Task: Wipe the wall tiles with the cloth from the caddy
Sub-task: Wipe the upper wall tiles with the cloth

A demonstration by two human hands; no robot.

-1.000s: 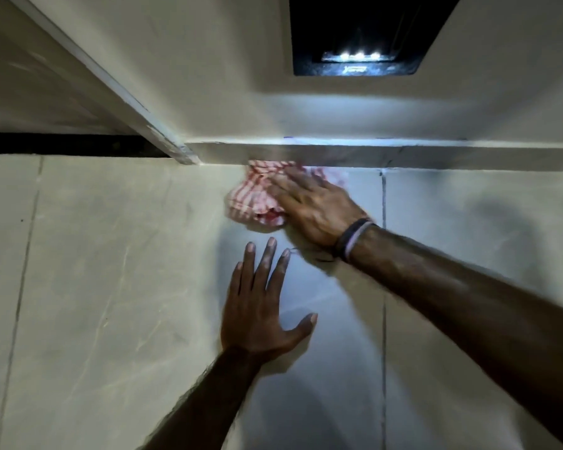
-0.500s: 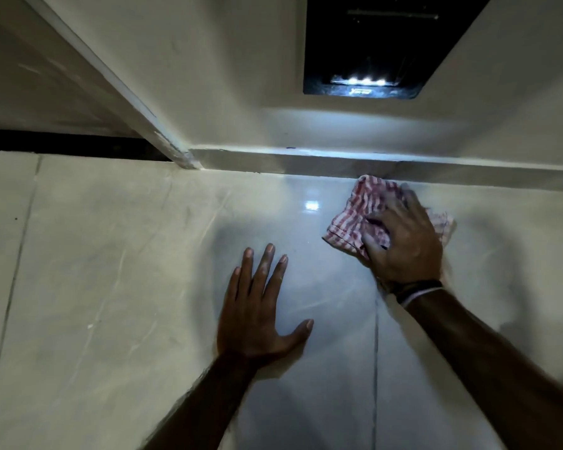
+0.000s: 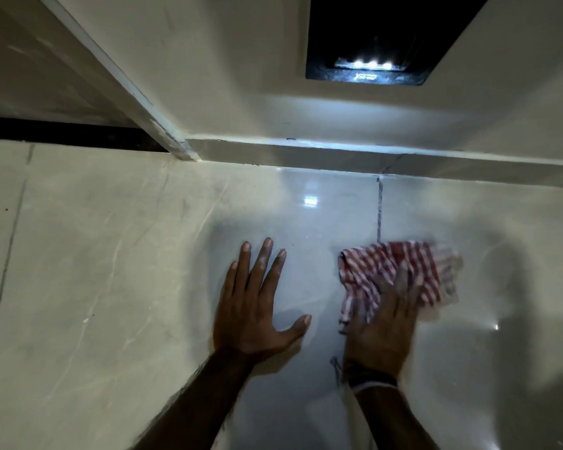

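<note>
While pinned: cloth (image 3: 391, 277) under rt hand (image 3: 380, 329).

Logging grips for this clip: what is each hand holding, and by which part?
The right hand presses the red-and-white checked cloth against the wall tiles, covering its lower edge. The left hand holds nothing, lying flat on the tile.

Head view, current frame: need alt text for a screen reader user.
A person's right hand presses a red-and-white checked cloth flat against glossy pale wall tiles, over a vertical grout line. The left hand rests open and flat on the tile beside it, empty. Above, a dark recess holds a small lit lamp.
</note>
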